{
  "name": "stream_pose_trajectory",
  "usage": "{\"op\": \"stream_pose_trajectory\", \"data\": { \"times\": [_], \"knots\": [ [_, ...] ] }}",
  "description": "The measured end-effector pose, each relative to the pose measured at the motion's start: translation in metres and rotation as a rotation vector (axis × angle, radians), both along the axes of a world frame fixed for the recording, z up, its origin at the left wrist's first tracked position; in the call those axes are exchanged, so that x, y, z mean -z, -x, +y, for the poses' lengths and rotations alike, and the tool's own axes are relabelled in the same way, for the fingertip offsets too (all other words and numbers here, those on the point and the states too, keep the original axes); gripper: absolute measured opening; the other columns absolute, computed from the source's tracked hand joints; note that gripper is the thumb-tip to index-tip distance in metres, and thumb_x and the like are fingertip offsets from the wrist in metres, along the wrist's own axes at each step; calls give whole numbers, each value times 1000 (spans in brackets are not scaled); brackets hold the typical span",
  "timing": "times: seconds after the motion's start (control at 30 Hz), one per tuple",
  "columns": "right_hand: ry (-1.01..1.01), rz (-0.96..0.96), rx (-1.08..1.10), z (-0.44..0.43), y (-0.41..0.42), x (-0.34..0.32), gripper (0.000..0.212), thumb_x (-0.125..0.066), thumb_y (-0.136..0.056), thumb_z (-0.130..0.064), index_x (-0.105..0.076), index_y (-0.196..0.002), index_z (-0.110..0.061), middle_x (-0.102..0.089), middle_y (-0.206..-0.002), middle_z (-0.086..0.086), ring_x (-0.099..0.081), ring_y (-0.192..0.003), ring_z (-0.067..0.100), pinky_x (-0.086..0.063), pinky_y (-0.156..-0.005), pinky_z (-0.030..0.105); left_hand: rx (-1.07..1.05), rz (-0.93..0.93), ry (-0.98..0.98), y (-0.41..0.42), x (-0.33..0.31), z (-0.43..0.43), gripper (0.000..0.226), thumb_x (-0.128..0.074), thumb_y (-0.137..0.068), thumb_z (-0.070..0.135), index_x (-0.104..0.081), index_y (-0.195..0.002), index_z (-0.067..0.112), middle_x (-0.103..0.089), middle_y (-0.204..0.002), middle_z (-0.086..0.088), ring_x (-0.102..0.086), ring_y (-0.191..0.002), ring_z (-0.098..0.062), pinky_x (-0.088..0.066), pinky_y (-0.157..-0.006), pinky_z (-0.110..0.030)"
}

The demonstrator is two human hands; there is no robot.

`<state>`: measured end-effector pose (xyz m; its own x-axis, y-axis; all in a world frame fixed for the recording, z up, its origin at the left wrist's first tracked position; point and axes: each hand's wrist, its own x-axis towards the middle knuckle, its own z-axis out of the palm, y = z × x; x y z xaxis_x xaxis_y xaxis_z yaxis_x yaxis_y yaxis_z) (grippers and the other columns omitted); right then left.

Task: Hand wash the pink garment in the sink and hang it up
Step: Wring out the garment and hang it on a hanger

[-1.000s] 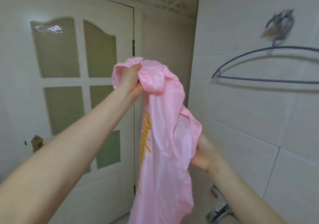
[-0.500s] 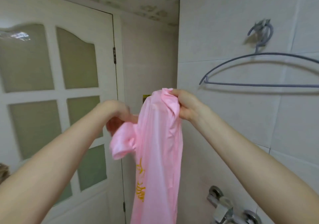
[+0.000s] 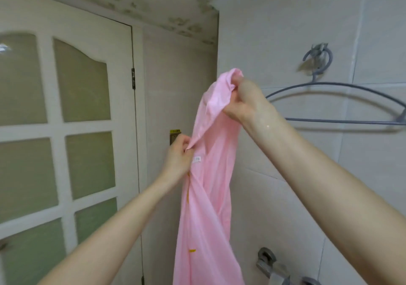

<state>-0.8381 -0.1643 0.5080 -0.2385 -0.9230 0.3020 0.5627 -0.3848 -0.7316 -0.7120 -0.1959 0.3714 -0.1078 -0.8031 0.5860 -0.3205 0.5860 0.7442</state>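
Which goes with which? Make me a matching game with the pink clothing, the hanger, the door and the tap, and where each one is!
Things:
1. pink garment
2. hanger
3. door
4. tap

Places:
a. low on the tiled wall, bottom right
b. hooked on the wall, upper right
c. held up in the middle
d. on the left, with frosted panes

Pairs: 1-c, 2-b, 3-d, 4-a

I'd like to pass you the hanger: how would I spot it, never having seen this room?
Find the pale tiled wall right of the white door with frosted glass panes. High on it, just right of the pink fabric garment, hangs a thin grey clothes hanger. Unlike the chunky metal tap below, it is a slim curved outline with a straight bottom bar.
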Motion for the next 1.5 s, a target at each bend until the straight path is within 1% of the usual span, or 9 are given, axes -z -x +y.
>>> {"op": "stream_pose_trajectory", "data": {
  "times": [0.17,0.37,0.6,0.73,0.87,1.0,1.17,1.3,1.5],
  "knots": [
    [-220,619,166,21,74,5,29,-38,-96,-25,-56,-79,-10,-58,-86,12,-54,-77,30,-56,-75,39,263,409,-208,-2,-49,-12,16,-50,-91,0,-58,-87,13,-62,-73,-1,-59,-59,-9,-43,-50,-18],
    [-391,1632,1034,60,87,14,34,-45,-84,-24,-69,-70,-5,-72,-72,13,-69,-77,28,-50,-68,27,244,247,22,47,-107,-22,19,-47,-96,19,-64,-87,16,-58,-83,-3,-50,-76,-12,-40,-66,-24],
    [183,1069,1194,72,74,15,23,-55,-80,-39,-51,-92,-19,-62,-86,0,-61,-81,22,-48,-74,36,204,35,218,100,-152,-5,25,-64,-88,24,-50,-68,17,-53,-66,-1,-45,-61,-13,-36,-56,-24],
    [35,1156,698,81,75,5,62,-76,-72,-49,-45,-119,-24,-58,-87,-3,-59,-83,13,-47,-72,29,315,35,221,117,-155,13,24,-61,-86,21,-48,-65,21,-52,-64,8,-50,-59,-8,-37,-51,-20],
    [95,1135,772,78,108,0,18,-78,-76,-13,-61,-71,-16,-53,-48,-12,-43,-44,-1,-32,-47,18,350,74,353,116,-141,11,10,-55,-75,24,-50,-67,21,-48,-61,10,-44,-57,-7,-33,-54,-18],
    [101,1119,863,81,132,-16,26,-75,-78,-13,-62,-57,-20,-54,-43,-16,-45,-46,-4,-35,-52,16,266,-214,577,122,-108,4,10,-35,-76,17,-44,-77,13,-47,-68,-3,-51,-69,-31,-27,-57,-34],
    [85,924,1040,82,163,-31,29,-74,-78,-11,-58,-55,-10,-49,-45,-14,-42,-47,1,-32,-50,17,229,-328,305,129,-48,-16,34,-46,-80,8,-46,-95,38,-48,-105,4,-53,-103,-24,-35,-72,-30],
    [53,875,1081,86,192,-35,24,-72,-80,-11,-58,-60,-11,-46,-53,-3,-39,-52,8,-30,-48,18,192,-295,391,124,-25,-23,44,-51,-66,29,-36,-106,25,-36,-104,9,-42,-83,-9,-34,-64,-28],
    [19,769,1111,93,221,-33,28,-71,-82,-16,-60,-56,-18,-52,-52,-6,-45,-55,10,-37,-54,21,372,-156,460,130,-38,-30,29,-71,-81,18,-47,-70,28,-48,-54,16,-41,-51,-4,-29,-52,-16]
  ]
}}
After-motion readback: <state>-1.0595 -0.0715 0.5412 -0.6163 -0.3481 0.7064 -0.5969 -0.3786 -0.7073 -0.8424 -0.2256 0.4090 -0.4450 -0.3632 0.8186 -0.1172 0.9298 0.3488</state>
